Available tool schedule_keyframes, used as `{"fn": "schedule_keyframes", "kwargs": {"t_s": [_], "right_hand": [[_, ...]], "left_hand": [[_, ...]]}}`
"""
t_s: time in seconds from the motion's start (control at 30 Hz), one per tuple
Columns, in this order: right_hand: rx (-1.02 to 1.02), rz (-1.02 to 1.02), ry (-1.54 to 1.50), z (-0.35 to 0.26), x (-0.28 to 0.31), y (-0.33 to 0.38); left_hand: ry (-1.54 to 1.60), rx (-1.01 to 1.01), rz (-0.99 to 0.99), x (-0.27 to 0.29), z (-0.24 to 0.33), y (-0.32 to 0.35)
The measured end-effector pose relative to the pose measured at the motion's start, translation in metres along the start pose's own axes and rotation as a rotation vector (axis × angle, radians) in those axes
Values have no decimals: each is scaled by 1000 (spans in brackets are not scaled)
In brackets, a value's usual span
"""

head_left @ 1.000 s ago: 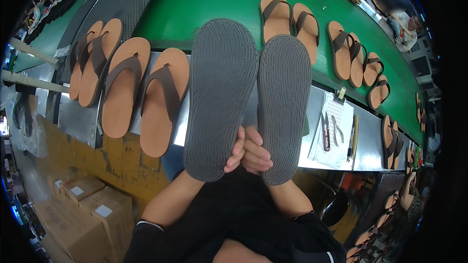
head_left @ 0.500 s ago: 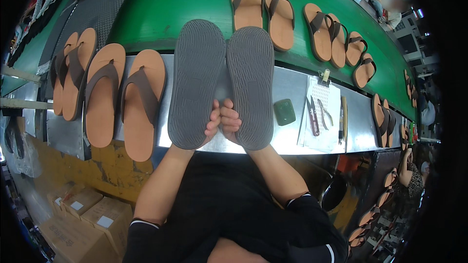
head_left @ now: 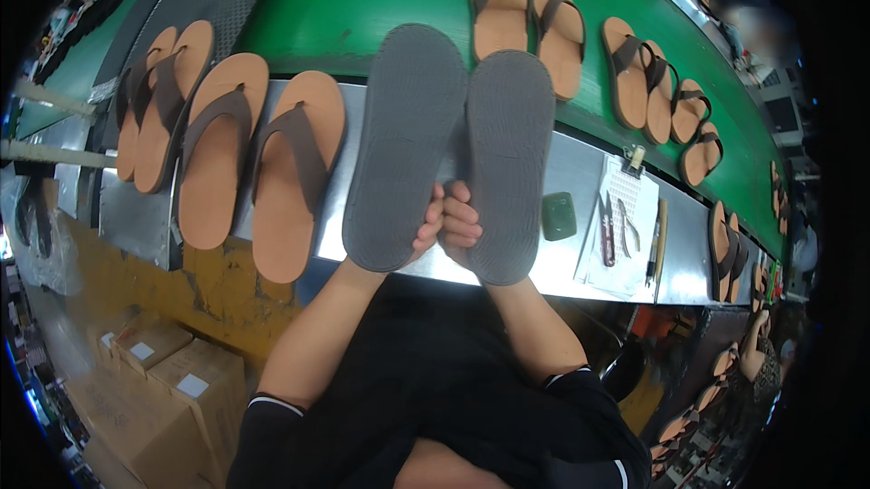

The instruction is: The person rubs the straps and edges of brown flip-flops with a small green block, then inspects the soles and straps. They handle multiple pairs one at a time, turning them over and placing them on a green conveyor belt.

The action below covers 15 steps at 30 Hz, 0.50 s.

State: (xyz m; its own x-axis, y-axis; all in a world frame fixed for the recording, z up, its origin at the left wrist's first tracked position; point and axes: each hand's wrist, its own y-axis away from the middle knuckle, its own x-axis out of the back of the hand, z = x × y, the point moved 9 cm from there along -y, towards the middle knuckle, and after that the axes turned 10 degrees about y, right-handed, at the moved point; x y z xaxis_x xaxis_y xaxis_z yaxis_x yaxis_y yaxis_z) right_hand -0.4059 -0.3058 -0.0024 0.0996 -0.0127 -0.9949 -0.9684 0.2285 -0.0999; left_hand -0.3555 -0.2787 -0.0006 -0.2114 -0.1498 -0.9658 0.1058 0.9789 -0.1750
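Two flip-flops are held up side by side, their dark grey ridged soles facing me. My left hand [head_left: 429, 221] grips the left flip-flop [head_left: 403, 145] near its heel, fingers curled round the inner edge. My right hand [head_left: 460, 219] holds the right flip-flop [head_left: 510, 149] in the same way. The soles' inner edges nearly meet at the top, and their straps are hidden behind. On the metal bench to the left, a tan flip-flop with a brown strap [head_left: 222, 163] lies beside its mate [head_left: 294, 190]. Another pair [head_left: 163, 117] stands tilted further left.
Beyond the metal bench [head_left: 580, 158] runs a green conveyor belt [head_left: 390, 0] carrying several tan flip-flops [head_left: 559, 45]. Right of my hands lie a green block [head_left: 558, 216] and a clipboard with paper [head_left: 625, 217], with cutters [head_left: 629, 226] on it. Cardboard boxes [head_left: 199, 398] stand at lower left.
The whole view has swung, so bench and belt sit further right in the picture. Both hands keep their hold on the flip-flops, whose soles still face me.
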Motion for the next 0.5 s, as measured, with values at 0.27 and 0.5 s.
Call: {"fn": "schedule_keyframes", "kwargs": {"t_s": [0.27, 0.5], "right_hand": [[13, -16, -28, 0, 1, -3], [23, -19, -2, -1, -2, -1]], "left_hand": [[-39, -53, 20, 0, 6, 1], [-35, -52, 24, -1, 4, 0]]}}
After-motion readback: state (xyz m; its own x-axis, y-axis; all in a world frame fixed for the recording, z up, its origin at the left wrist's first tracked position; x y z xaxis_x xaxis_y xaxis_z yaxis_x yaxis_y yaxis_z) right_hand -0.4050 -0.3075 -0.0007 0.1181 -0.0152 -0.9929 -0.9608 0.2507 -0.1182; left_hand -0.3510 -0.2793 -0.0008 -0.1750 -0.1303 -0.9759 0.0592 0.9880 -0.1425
